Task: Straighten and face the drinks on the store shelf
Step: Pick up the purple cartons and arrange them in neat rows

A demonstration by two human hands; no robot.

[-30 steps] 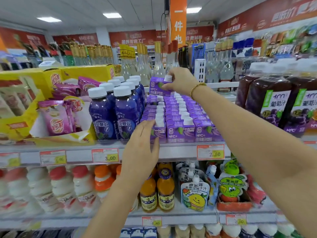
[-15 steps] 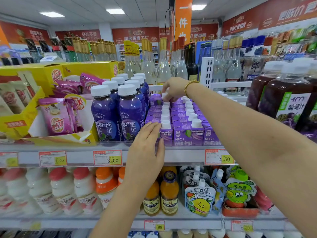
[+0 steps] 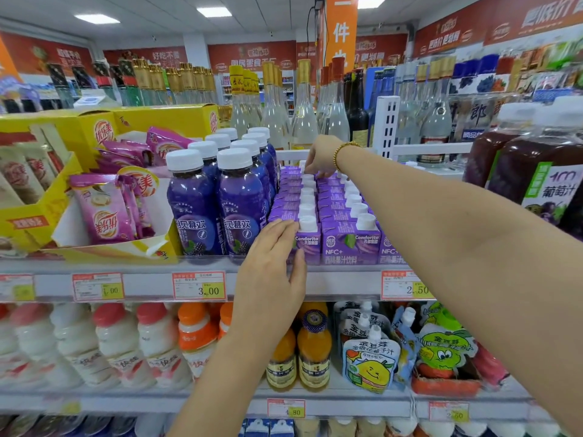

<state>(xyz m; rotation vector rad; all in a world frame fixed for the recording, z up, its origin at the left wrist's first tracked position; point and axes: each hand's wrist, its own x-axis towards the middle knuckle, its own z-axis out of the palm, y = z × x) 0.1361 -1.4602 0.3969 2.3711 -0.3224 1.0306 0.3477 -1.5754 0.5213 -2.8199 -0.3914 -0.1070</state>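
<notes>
Left hand [image 3: 273, 258] lies flat, fingers straight, against the front purple carton [image 3: 308, 244]; right hand [image 3: 320, 157] reaches down onto the rear cartons [image 3: 291, 172], grip not discernible.

A: What does the person wear?
B: 1 bracelet [image 3: 342, 152] of little gold beads, just behind the right hand [image 3: 320, 157].
A: And the arms?
B: The left arm [image 3: 227, 373] and right arm [image 3: 457, 247] are both bare.
</notes>
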